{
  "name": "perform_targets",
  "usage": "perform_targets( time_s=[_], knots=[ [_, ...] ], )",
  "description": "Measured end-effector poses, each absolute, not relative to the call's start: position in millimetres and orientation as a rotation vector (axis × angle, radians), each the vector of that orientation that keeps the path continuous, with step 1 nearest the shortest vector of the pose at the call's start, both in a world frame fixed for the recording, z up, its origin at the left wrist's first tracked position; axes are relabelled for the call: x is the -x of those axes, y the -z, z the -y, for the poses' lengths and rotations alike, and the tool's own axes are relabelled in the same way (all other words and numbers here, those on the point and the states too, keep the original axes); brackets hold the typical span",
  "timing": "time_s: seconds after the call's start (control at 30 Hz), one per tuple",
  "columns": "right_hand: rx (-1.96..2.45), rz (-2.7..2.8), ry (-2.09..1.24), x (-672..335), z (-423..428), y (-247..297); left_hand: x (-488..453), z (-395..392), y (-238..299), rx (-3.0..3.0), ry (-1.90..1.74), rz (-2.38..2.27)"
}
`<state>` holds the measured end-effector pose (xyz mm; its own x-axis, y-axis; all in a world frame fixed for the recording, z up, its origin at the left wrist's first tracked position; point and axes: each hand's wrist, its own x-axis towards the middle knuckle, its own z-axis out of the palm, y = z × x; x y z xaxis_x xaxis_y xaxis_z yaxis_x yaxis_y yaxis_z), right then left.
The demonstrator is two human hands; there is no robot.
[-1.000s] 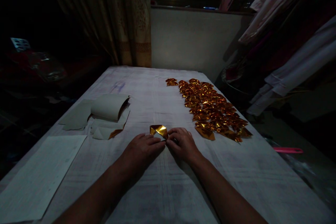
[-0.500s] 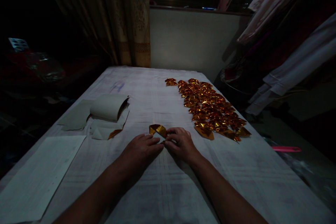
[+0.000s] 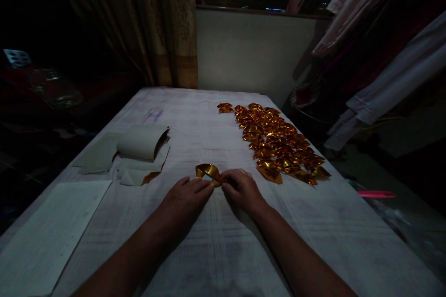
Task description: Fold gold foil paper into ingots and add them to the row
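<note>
A small folded piece of gold foil paper (image 3: 208,171) lies on the white cloth-covered table (image 3: 223,241) just ahead of both hands. My left hand (image 3: 186,197) rests palm down with its fingertips pressed against the piece's near left edge. My right hand (image 3: 240,188) has its fingers curled and pinches the piece's right end. Both forearms reach in from the bottom of the view.
Several finished gold foil pieces (image 3: 278,146) lie in rows on the right half of the table. A stack of grey-backed sheets (image 3: 139,153) sits at the left, with a large pale sheet (image 3: 49,236) nearer. A curtain (image 3: 149,23) and hanging clothes (image 3: 379,55) surround the table.
The hands have kept working the same gold piece in place; its shape shifted slightly. The view drifted a little to the right.
</note>
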<state>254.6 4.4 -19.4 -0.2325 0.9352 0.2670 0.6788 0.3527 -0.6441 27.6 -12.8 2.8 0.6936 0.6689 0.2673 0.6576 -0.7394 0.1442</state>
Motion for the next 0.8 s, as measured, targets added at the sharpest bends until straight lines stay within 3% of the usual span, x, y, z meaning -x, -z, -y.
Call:
perform_targets(
  time_s=[0.8],
  knots=[
    [1.512,1.996,-0.415,-237,-3,18,-29,10,1,-2.901,-0.488,-1.099]
  ],
)
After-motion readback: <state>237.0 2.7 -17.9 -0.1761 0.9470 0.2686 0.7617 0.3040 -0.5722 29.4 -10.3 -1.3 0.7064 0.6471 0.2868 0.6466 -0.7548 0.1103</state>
